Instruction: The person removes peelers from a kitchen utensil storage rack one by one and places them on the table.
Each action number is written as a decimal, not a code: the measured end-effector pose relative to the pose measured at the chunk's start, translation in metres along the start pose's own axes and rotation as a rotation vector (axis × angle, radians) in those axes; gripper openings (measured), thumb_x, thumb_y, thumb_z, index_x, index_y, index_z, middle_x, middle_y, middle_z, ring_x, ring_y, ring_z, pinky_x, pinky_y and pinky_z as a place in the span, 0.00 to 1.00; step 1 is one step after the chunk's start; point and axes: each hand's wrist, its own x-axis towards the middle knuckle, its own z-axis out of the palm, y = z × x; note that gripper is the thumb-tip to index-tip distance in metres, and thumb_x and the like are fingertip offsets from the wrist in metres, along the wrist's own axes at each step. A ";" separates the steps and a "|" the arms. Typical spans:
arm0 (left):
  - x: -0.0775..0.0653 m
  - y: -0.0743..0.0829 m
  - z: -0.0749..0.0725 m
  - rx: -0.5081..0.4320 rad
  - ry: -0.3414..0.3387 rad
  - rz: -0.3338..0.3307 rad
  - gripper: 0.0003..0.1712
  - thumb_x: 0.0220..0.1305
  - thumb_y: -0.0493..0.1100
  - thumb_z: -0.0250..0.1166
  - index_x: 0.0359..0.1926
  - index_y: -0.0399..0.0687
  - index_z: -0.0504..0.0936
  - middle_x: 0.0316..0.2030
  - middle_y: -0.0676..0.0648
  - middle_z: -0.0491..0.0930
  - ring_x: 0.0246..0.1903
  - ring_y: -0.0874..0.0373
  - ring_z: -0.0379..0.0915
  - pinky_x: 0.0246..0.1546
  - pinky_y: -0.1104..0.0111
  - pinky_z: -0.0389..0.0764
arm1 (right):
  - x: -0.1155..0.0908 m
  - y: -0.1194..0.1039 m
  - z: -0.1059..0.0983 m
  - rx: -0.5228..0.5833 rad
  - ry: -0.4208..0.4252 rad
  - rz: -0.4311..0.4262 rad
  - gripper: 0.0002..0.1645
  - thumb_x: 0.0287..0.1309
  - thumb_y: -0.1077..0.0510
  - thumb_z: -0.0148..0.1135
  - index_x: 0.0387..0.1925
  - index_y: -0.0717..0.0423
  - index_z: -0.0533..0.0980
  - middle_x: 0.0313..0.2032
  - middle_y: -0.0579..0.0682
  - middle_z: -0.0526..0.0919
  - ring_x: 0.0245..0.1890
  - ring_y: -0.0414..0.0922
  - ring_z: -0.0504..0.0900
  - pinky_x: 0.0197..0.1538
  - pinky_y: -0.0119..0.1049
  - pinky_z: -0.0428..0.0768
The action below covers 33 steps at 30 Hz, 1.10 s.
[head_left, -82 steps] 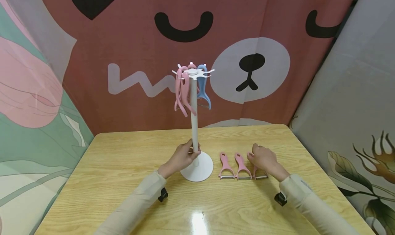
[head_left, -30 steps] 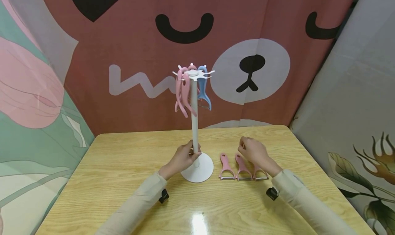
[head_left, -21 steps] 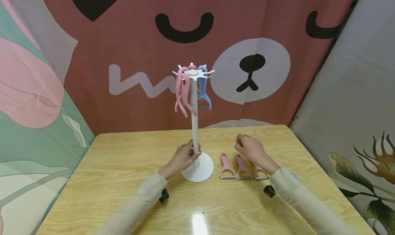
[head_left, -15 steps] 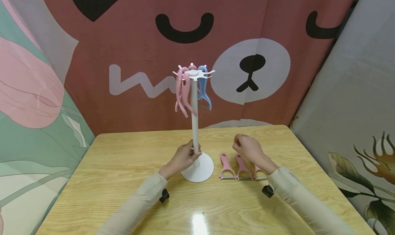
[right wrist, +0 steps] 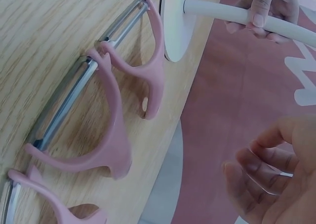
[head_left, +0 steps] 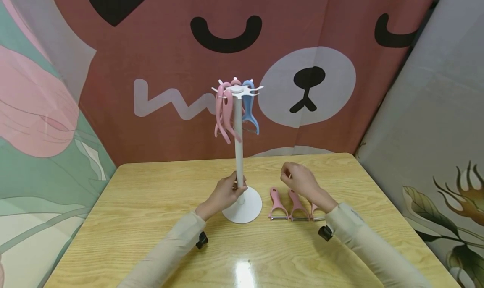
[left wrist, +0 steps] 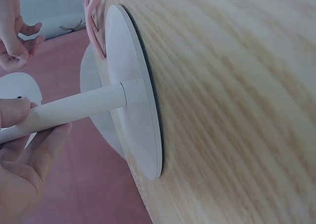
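Observation:
My left hand [head_left: 223, 192] grips the pole of a white hanging stand [head_left: 239, 158] just above its round base; in the left wrist view, thumb and fingers wrap the pole. From hooks at the top hang several pink peelers [head_left: 227, 107] and one blue peeler [head_left: 248, 105]. Right of the base, three pink Y-shaped peelers lie in a row: a left one [head_left: 275, 200], a middle one [head_left: 295, 200] and a right one [head_left: 314, 208], partly hidden by my right wrist. Behind them hovers my right hand [head_left: 300, 179]. Its fingers [right wrist: 261, 172] are loosely bent around nothing.
A light wooden table [head_left: 151, 233] carries everything. Behind it hangs a red-brown curtain [head_left: 159, 137] with a bear print. A grey curtain [head_left: 416, 124] with a flower print borders the right side, and a green and pink one [head_left: 49, 174] the left.
My right hand has lifted from the right peeler's handle and moved left and back, behind the middle peeler. The left hand keeps its grip on the pole; the peelers lie much as before.

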 end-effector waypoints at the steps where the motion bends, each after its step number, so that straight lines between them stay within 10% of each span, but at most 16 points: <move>1: 0.000 0.000 0.000 0.001 0.000 0.001 0.11 0.68 0.34 0.64 0.48 0.40 0.74 0.38 0.45 0.81 0.38 0.55 0.84 0.37 0.70 0.83 | 0.000 0.000 0.000 0.002 0.002 0.000 0.03 0.62 0.62 0.58 0.34 0.56 0.78 0.27 0.44 0.78 0.22 0.38 0.73 0.25 0.36 0.73; 33: 0.000 0.000 0.001 0.001 -0.002 -0.018 0.10 0.68 0.35 0.64 0.48 0.41 0.73 0.38 0.45 0.81 0.38 0.55 0.84 0.37 0.69 0.83 | 0.023 -0.034 -0.022 0.117 0.063 -0.115 0.06 0.67 0.62 0.56 0.34 0.53 0.77 0.27 0.43 0.79 0.27 0.38 0.78 0.32 0.38 0.78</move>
